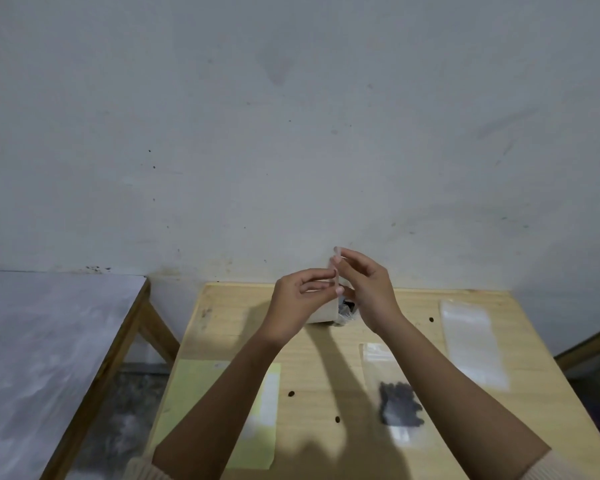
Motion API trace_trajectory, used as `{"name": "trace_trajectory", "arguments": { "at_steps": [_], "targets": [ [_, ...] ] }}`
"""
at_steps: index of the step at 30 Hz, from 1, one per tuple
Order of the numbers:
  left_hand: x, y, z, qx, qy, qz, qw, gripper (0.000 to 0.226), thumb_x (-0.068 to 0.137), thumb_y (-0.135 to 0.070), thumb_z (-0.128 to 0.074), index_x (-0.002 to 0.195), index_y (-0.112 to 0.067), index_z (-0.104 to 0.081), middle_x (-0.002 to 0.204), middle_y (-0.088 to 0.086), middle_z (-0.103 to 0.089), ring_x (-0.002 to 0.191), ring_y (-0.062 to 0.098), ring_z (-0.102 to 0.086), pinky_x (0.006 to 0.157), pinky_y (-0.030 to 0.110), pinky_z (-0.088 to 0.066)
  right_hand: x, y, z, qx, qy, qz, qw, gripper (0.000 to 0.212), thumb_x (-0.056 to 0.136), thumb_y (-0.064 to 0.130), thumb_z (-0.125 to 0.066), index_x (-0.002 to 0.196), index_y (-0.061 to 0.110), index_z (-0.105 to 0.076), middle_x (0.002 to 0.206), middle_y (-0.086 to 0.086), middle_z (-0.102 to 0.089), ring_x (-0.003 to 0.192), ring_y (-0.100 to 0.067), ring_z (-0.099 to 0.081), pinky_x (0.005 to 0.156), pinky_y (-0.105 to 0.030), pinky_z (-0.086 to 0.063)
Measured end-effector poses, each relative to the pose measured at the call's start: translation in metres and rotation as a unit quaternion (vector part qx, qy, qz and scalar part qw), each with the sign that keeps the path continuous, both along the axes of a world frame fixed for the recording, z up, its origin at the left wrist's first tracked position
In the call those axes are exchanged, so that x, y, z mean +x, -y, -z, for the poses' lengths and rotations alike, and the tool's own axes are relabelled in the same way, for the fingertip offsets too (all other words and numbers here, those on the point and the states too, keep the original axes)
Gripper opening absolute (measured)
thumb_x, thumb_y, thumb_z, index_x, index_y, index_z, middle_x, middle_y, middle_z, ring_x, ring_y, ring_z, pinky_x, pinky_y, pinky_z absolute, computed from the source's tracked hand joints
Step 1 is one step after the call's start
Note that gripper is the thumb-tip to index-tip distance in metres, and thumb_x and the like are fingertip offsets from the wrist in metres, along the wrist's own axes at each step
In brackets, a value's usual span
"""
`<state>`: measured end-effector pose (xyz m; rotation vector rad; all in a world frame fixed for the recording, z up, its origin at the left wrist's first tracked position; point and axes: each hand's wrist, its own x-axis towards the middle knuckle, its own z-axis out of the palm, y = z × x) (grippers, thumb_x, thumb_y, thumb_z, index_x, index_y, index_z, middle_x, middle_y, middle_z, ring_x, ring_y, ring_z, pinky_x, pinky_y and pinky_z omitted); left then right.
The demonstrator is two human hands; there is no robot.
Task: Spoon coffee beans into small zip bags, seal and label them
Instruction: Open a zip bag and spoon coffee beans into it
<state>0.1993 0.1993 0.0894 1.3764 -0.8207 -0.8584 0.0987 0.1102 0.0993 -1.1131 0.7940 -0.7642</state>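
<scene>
My left hand (300,301) and my right hand (369,287) are raised above the far part of the wooden table (326,358). Both pinch a small clear zip bag (336,271) held edge-on between the fingertips; its contents cannot be made out. Behind and below the hands stands a white container (326,313) with dark coffee beans (345,308) showing beside it. A zip bag with coffee beans in it (397,403) lies flat under my right forearm. A stack of empty clear zip bags (471,341) lies at the right.
A yellow sheet with a white strip of labels (222,410) lies at the front left, partly under my left forearm. Three loose beans (291,394) are scattered on the wood. A grey-topped table (49,341) stands to the left across a gap. A wall rises right behind.
</scene>
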Motion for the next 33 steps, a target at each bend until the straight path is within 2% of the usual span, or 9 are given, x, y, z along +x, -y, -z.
{"name": "trace_trajectory", "arguments": {
  "at_steps": [5, 10, 14, 19, 24, 33],
  "targets": [
    [-0.002, 0.006, 0.004, 0.002, -0.020, 0.007, 1.000, 0.032, 0.072, -0.011, -0.079, 0.103, -0.011, -0.071, 0.097, 0.003, -0.073, 0.096, 0.018, -0.068, 0.079, 0.018, -0.051, -0.006, 0.003, 0.002, 0.027, 0.027, 0.002, 0.999, 0.029, 0.086, 0.015, -0.065, 0.114, 0.008, -0.064, 0.101, -0.008, -0.060, 0.082, -0.015, -0.064, 0.059, -0.024, -0.054],
    [0.001, 0.010, 0.007, 0.001, -0.024, 0.023, 0.999, 0.030, 0.073, -0.011, -0.078, 0.102, -0.012, -0.070, 0.099, 0.005, -0.073, 0.096, 0.020, -0.068, 0.082, 0.020, -0.051, -0.007, 0.006, 0.004, 0.034, 0.032, 0.008, 0.999, 0.031, 0.086, 0.014, -0.064, 0.116, 0.006, -0.062, 0.102, -0.007, -0.060, 0.083, -0.011, -0.065, 0.062, -0.024, -0.054],
    [0.003, 0.013, 0.010, -0.001, -0.039, 0.035, 0.999, 0.035, 0.067, -0.020, -0.080, 0.099, -0.013, -0.070, 0.101, 0.003, -0.073, 0.096, 0.020, -0.069, 0.093, 0.030, -0.050, -0.007, 0.007, 0.005, 0.036, 0.028, 0.009, 0.999, 0.029, 0.086, 0.015, -0.064, 0.114, 0.008, -0.063, 0.100, -0.004, -0.061, 0.082, -0.009, -0.065, 0.065, -0.025, -0.055],
    [0.006, 0.016, 0.012, 0.001, -0.041, 0.037, 0.998, 0.027, 0.073, -0.010, -0.077, 0.099, -0.012, -0.070, 0.099, 0.004, -0.073, 0.095, 0.018, -0.069, 0.087, 0.023, -0.050, -0.006, 0.009, 0.006, 0.044, 0.030, 0.018, 0.998, 0.025, 0.086, 0.015, -0.066, 0.110, 0.012, -0.064, 0.097, -0.001, -0.061, 0.083, -0.008, -0.064, 0.065, -0.023, -0.054],
    [0.008, 0.018, 0.013, 0.004, -0.048, 0.039, 0.998, 0.027, 0.075, -0.012, -0.076, 0.101, -0.012, -0.070, 0.100, 0.005, -0.073, 0.096, 0.017, -0.069, 0.085, 0.020, -0.049, -0.003, 0.011, 0.007, 0.044, 0.025, 0.023, 0.998, 0.030, 0.085, 0.016, -0.067, 0.114, 0.011, -0.064, 0.099, -0.003, -0.060, 0.086, -0.013, -0.063, 0.064, -0.022, -0.053],
    [0.013, 0.019, 0.017, 0.004, -0.071, 0.031, 0.997, 0.020, 0.078, -0.009, -0.073, 0.096, -0.016, -0.070, 0.098, -0.004, -0.073, 0.095, 0.013, -0.069, 0.084, 0.018, -0.049, 0.004, 0.010, 0.010, 0.063, 0.032, 0.031, 0.997, 0.023, 0.084, 0.016, -0.067, 0.107, 0.016, -0.065, 0.091, 0.004, -0.062, 0.081, -0.007, -0.063, 0.063, -0.020, -0.050]
  ]
}}
